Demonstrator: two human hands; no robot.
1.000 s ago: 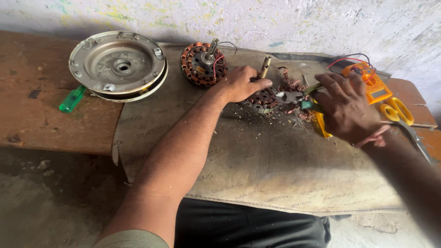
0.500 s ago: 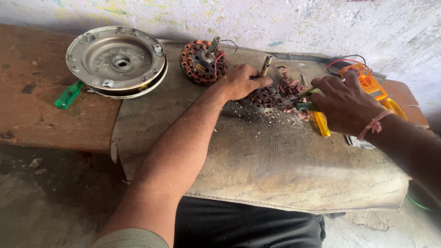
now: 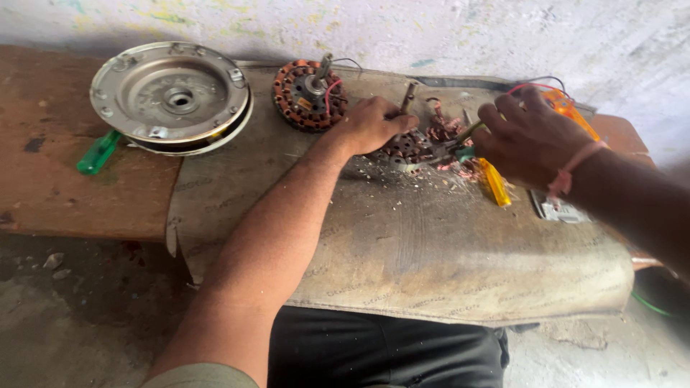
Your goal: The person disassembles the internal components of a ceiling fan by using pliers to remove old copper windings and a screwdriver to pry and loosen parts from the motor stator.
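Looks like the teardown is well underway: the round metal housing (image 3: pixel 172 97) is already off and parked at the far left of the tabletop (image 3: pixel 445 251), a copper-wound stator (image 3: pixel 307 95) sits beside it, and loose copper scraps (image 3: pixel 449 133) litter the middle, but the winding core (image 3: pixel 406 147) isn't stripped yet. The left hand (image 3: pixel 370 123) is clamped down on that core mid-tabletop, while the right hand (image 3: pixel 528 136) is closed around a thin tool (image 3: pixel 471 133) poking at it. Versus 1 second ago, the right hand has slid left and covers most of the orange meter (image 3: pixel 568 108).
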